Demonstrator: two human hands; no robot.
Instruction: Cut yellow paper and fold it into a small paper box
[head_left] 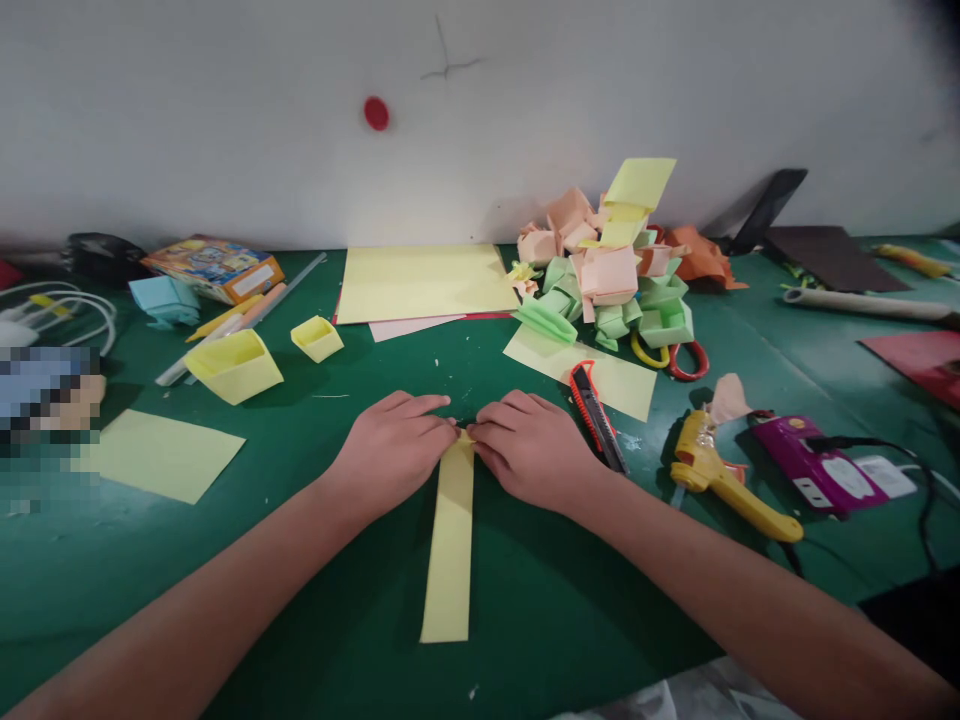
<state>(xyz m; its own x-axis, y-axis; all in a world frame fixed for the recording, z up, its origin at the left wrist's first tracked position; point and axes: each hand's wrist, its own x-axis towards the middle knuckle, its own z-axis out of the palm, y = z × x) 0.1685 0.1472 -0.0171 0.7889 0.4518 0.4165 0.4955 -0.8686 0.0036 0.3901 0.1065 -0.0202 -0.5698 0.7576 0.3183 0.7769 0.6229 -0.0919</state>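
Observation:
A long yellow paper strip (pixel 451 545) lies on the green table, its near end pointing toward me. At its far end my left hand (pixel 397 445) pinches the paper from the left. From the other side my right hand (pixel 531 445) pinches the same end, fingers bent and close to the left fingertips. The far end looks folded over, though the fingers partly hide it. Just beyond my right hand lies a red and black utility knife (pixel 596 415).
Folded paper boxes (pixel 607 275) are heaped at the back right, with scissors (pixel 686 360) beside them. A yellow glue gun (pixel 731 480) and purple power strip (pixel 817 465) lie right. Two yellow paper boxes (pixel 236 368) and a yellow sheet (pixel 169 455) are left.

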